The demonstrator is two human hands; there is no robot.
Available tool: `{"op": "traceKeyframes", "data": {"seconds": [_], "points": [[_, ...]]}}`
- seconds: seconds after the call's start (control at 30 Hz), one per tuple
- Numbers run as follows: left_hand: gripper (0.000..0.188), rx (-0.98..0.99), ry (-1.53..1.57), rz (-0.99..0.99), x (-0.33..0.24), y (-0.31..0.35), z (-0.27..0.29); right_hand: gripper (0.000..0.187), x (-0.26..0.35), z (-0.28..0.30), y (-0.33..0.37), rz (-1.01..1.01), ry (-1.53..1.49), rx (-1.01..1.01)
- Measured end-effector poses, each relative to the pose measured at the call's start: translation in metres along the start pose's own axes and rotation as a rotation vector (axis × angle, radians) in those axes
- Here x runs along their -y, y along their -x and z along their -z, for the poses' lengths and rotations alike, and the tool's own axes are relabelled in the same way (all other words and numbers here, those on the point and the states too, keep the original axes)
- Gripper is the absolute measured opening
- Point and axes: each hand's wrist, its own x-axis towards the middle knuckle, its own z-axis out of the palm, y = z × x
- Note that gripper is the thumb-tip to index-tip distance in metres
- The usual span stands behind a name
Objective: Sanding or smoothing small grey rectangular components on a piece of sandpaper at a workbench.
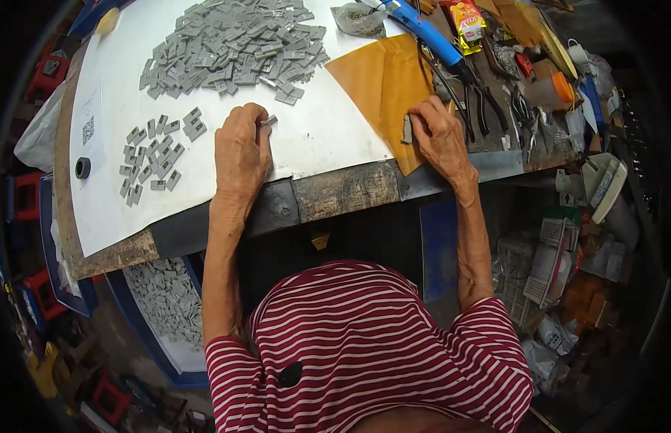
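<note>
My left hand (241,148) rests on the white sheet (321,133) covering the workbench and pinches a small grey metal piece (269,120) between thumb and fingers. My right hand (440,137) lies on an orange-brown paper (378,79) and holds another small grey piece (407,128) upright at its fingertips. A big heap of the same grey pieces (234,47) lies at the far side of the sheet. A smaller scattered group of grey pieces (156,153) sits to the left of my left hand.
Pliers (480,97), a blue-handled tool (425,29), scissors (523,115) and assorted clutter crowd the bench's right end. A black ring (83,167) lies at the sheet's left edge. Below the bench, a blue tray (166,299) holds more grey pieces; plastic crates (541,267) stand at right.
</note>
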Motion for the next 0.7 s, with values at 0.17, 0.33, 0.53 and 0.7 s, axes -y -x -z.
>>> {"op": "traceKeyframes", "data": {"seconds": [0.17, 0.33, 0.53, 0.7], "points": [[0.014, -0.009, 0.005, -0.002, 0.0007, 0.0007, -0.0004, 0.007, -0.0005, 0.001, -0.0027, 0.116, 0.129, 0.027], [0.014, 0.002, 0.0, 0.021, -0.0005, 0.0006, 0.0003, 0.007, -0.002, 0.0013, -0.0045, 0.151, 0.18, 0.056], [0.013, -0.005, 0.0, 0.007, 0.0005, 0.0007, -0.0001, 0.008, -0.0022, 0.0039, -0.007, 0.185, 0.181, 0.079], [0.013, -0.019, 0.009, -0.008, 0.0007, 0.001, -0.0006, 0.01, -0.0029, 0.0021, -0.0071, 0.213, 0.16, 0.053]]}}
